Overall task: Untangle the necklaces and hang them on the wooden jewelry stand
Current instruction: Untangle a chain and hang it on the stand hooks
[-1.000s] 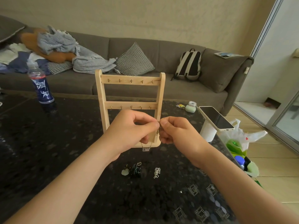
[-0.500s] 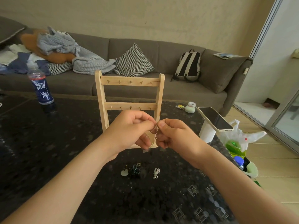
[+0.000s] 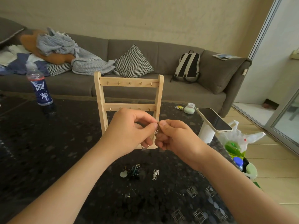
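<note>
The wooden jewelry stand (image 3: 129,83) stands upright on the dark table (image 3: 48,143), its two rows of hooks bare. In front of its lower half, my left hand (image 3: 129,133) and my right hand (image 3: 176,136) meet fingertip to fingertip, both pinching a thin silver necklace (image 3: 156,132) bunched between them; a short loop of chain hangs below my left hand. On the table nearer me lie a dark tangled necklace with a pale green pendant (image 3: 131,172) and a small bunched silver chain (image 3: 155,174).
A blue drink bottle (image 3: 39,88) stands at the left of the table. A phone (image 3: 214,119) rests on a white stand at the table's right edge, near a small pale green case (image 3: 189,109). A plastic bag (image 3: 237,143) sits on the floor right; a sofa lies behind.
My hands stayed together before the stand, working the chain. The pendant that hung below them a second ago is now drawn up and bunched between my fingers.
</note>
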